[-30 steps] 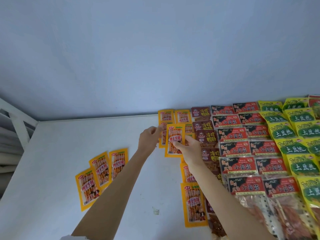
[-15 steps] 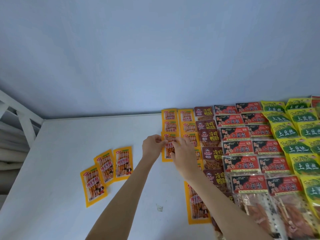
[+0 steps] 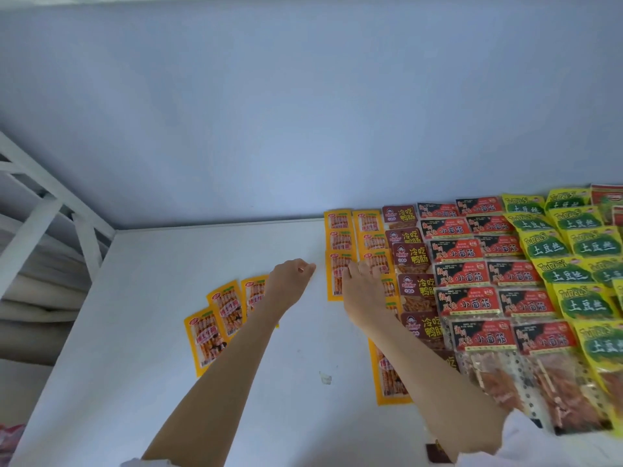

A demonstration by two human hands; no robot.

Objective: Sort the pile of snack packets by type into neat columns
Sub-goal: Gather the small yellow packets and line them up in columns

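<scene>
White tabletop (image 3: 141,332) against a pale blue wall, w/ packets sorted into columns on the right side: green ones (image 3: 580,274) far right, red ones (image 3: 465,274) next, brown ones (image 3: 418,288), then two orange columns at the left edge of the sorted block. Right hand (image 3: 362,291) lies on the third packet of the left orange column (image 3: 337,274), fingers fairly straight and pressing it flat, not curled round it. Left hand (image 3: 291,278) hovers just beside that packet, fingers loosely curled, holding nothing. Three more loose orange packets (image 3: 219,318) sit fanned and overlapping, well apart to the left, not yet in a column. One long orange packet (image 3: 387,375) lies partly under the right forearm.

Risk: forearm is v. close to that lower packet and the brown column, so pulling back could drag them out of line. Glossy packets prob. slide easily; pressing at an angle could skew the row.
</scene>
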